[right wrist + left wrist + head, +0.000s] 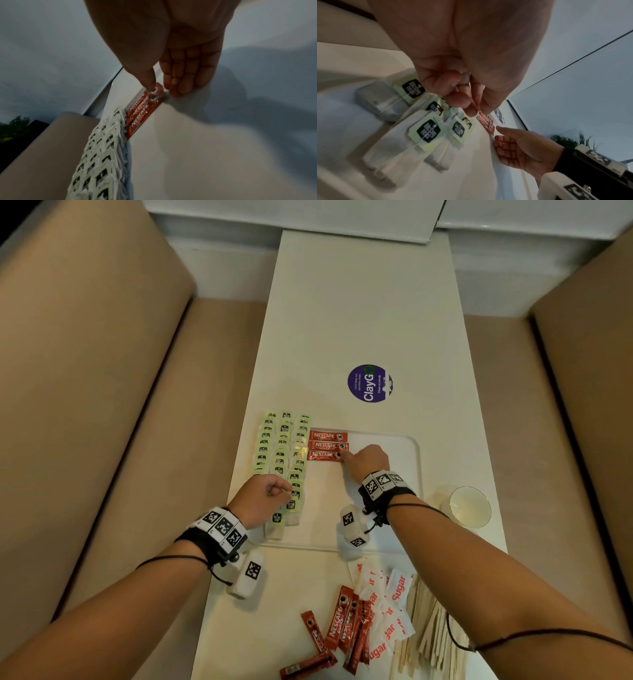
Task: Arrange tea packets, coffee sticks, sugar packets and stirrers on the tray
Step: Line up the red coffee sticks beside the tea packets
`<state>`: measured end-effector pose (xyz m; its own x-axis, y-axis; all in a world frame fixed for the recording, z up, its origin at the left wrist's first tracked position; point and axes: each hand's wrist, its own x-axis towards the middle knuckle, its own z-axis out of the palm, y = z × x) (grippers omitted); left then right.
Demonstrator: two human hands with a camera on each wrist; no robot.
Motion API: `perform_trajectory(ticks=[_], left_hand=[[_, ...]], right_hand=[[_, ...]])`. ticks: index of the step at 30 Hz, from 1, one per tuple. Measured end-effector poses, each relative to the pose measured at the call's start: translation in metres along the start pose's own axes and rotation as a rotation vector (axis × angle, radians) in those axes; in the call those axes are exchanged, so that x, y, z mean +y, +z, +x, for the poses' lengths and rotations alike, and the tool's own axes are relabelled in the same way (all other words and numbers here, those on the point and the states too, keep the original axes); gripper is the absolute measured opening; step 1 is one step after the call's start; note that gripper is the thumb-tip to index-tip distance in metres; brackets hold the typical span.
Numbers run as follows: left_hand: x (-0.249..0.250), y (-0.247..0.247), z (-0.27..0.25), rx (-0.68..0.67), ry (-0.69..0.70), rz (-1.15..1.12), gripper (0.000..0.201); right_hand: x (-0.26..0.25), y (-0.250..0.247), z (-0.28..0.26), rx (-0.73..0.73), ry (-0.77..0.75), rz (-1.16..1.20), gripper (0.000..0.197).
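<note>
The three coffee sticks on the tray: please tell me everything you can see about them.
The three coffee sticks are slim red foil sachets with white Nescafe Classic lettering. They lie flat, side by side in a short column at the far part of the white tray, right of the tea packets. The right hand touches their right ends with its fingertips.

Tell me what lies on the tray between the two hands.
In the head view, between the left hand and the right hand lie the nearest column of tea packets, then bare tray floor.
</note>
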<state>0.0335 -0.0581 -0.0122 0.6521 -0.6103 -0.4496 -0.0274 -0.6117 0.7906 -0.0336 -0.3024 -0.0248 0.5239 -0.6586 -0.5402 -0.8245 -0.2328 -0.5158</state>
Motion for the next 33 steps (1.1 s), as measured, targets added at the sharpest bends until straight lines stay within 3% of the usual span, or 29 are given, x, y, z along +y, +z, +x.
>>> perform_trajectory(ticks=[6, 11, 16, 20, 27, 33], left_hand=[[-0.009, 0.011, -0.018, -0.06, -0.007, 0.017, 0.008], [-0.02, 0.032, -0.043, -0.188, -0.007, 0.041, 0.005], [-0.027, 0.057, -0.069, -0.323, 0.013, 0.135, 0.013], [-0.029, 0.071, -0.088, -0.435, 0.063, 0.291, 0.021], [-0.028, 0.088, -0.106, -0.568, 0.167, 0.625, 0.038], [-0.026, 0.095, -0.111, -0.531, 0.231, 0.744, 0.024]], right_hand=[[0.017, -0.016, -0.036, -0.135, -0.152, -0.063, 0.048], [0.046, -0.023, -0.09, -0.297, -0.322, -0.126, 0.024], [0.079, -0.017, -0.133, -0.527, -0.475, -0.332, 0.034], [0.102, -0.005, -0.156, -0.63, -0.577, -0.531, 0.038], [0.122, 0.007, -0.181, -0.635, -0.661, -0.749, 0.048], [0.129, 0.008, -0.185, -0.579, -0.704, -0.833, 0.044]])
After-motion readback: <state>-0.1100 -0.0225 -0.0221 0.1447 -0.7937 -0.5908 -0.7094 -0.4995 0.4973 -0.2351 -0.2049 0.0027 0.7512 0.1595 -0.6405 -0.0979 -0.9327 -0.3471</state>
